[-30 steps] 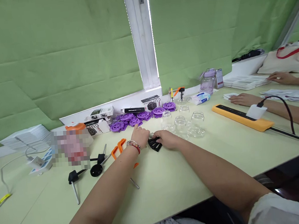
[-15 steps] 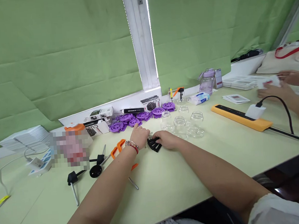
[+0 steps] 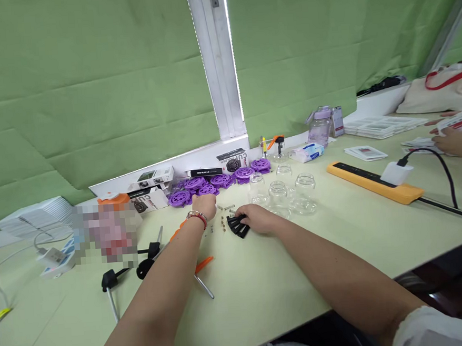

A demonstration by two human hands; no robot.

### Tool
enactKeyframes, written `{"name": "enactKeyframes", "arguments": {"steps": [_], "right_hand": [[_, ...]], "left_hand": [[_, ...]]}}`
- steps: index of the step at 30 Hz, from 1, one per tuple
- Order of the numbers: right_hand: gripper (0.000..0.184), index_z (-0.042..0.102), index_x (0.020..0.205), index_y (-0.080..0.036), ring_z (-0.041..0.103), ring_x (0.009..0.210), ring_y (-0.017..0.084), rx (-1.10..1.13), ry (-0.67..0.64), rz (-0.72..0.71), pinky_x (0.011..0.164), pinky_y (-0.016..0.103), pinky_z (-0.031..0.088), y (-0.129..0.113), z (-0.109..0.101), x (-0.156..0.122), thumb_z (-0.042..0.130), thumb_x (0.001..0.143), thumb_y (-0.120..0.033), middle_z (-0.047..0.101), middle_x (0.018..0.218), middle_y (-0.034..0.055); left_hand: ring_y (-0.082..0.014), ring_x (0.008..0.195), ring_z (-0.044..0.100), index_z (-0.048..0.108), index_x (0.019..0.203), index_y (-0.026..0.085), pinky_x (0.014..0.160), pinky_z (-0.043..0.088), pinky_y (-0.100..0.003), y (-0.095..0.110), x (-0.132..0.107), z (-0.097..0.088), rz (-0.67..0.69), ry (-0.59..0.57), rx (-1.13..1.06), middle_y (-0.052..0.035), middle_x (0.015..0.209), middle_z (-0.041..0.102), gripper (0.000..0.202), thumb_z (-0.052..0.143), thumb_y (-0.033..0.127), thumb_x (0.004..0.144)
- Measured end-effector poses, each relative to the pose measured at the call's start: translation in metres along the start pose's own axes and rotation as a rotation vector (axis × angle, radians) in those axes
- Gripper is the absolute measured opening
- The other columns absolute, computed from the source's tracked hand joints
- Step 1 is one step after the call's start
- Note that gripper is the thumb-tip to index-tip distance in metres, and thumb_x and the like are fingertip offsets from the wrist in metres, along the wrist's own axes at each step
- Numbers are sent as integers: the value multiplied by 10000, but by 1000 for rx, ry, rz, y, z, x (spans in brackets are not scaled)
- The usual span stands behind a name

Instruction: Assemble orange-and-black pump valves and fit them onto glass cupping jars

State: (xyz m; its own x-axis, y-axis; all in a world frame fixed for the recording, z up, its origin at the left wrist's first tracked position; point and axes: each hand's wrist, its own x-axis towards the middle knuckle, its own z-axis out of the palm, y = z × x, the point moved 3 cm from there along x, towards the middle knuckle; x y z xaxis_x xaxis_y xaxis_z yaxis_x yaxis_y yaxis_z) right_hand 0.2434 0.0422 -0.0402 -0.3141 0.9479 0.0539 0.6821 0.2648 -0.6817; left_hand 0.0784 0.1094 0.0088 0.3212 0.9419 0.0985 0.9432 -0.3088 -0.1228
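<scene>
"Midway between the table's (image 3: pixel 285 274) near and far edges, in the head view, your right hand (image 3: pixel 260 219) is narrow, its fingers curled over one end of the black pieces (image 3: pixel 239 229), which lie fanned out on the table."

"And the left?"

"Your left hand (image 3: pixel 205 205) is nearer the far edge, beside the purple parts (image 3: pixel 220 180), fingers bent; whether it pinches anything, you can't tell from here."

"How will those black pieces handle?"

"Probably light and stiff, like plastic, and smooth enough to slide on one another. Take one by its long sides, at the bare end toward the near edge, which your fingers leave uncovered."

"What's close by?"

"Springs (image 3: pixel 229 208) and small brass-coloured bits (image 3: pixel 223 224) lie between your hands, likely quick to roll. Toward the right edge stand glass-clear jars (image 3: pixel 305 191), perhaps fragile, so keep your wrist off them."
</scene>
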Motion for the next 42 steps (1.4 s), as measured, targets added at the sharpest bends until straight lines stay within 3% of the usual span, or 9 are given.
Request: {"name": "enactKeyframes", "arguments": {"steps": [4, 9, 13, 19, 24, 28, 34, 42], "right_hand": [[273, 661, 1049, -219, 604, 898, 191, 0, 9, -18, 777, 271, 436, 0, -1, 0, 557, 809, -144, 668, 1035, 53], [272, 663, 1032, -212, 595, 921, 196, -9, 18, -44, 791, 276, 428, -2, -3, -1, 557, 793, -136, 659, 1052, 59], [258, 653, 1016, -221, 589, 919, 192, 7, 19, -33, 768, 270, 422, 0, -3, -1, 552, 792, -144, 653, 1056, 53], [224, 634, 1004, -221, 590, 872, 176, 42, 23, 29, 730, 255, 411, 3, -3, -1, 539, 809, -165, 656, 1011, 47], [211, 632, 991, -220, 584, 867, 178, 36, 14, 34, 726, 258, 404, 3, -3, -2, 544, 806, -169, 647, 1020, 50], [233, 625, 1020, -219, 577, 897, 187, 37, 22, 31, 735, 262, 399, 1, -4, -3, 547, 806, -169, 641, 1040, 56], [226, 632, 992, -203, 574, 866, 184, 0, 5, 22, 713, 254, 389, 0, -5, -3, 555, 788, -143, 648, 990, 60], [213, 639, 974, -208, 568, 865, 181, -1, 5, -18, 717, 255, 392, 1, -4, -2, 545, 794, -146, 642, 997, 52]], "left_hand": [[-224, 835, 619, 636, 790, 187, 888, 353, -444, -7, 16, 2, -40, -61, -20, -88, 871, 703, 162, 499, 138, 720], [-238, 894, 623, 663, 804, 206, 846, 419, -391, -16, 32, 3, -96, -124, -59, -101, 926, 702, 147, 546, 178, 719], [-250, 922, 625, 675, 816, 209, 836, 433, -381, -11, 39, 6, -92, -154, -84, -100, 940, 702, 160, 570, 162, 706], [-241, 946, 617, 680, 827, 197, 900, 404, -382, 9, 37, 4, -15, -189, -111, -85, 946, 703, 195, 584, 110, 682], [-234, 984, 606, 687, 911, 190, 910, 412, -351, 8, 37, 4, 19, -230, -137, -85, 1016, 688, 302, 553, 63, 673], [-212, 1006, 606, 626, 1137, 213, 819, 462, -273, 4, 41, 11, 67, -274, -183, -89, 1152, 641, 448, 521, 82, 721], [-168, 926, 632, 672, 1070, 251, 704, 470, -196, 16, 37, 18, 179, -367, -232, -41, 1111, 665, 404, 520, 86, 734], [-176, 1040, 583, 641, 1110, 194, 843, 452, -220, 17, 32, 6, 178, -286, -195, -68, 1185, 626, 421, 505, 85, 726]]}}
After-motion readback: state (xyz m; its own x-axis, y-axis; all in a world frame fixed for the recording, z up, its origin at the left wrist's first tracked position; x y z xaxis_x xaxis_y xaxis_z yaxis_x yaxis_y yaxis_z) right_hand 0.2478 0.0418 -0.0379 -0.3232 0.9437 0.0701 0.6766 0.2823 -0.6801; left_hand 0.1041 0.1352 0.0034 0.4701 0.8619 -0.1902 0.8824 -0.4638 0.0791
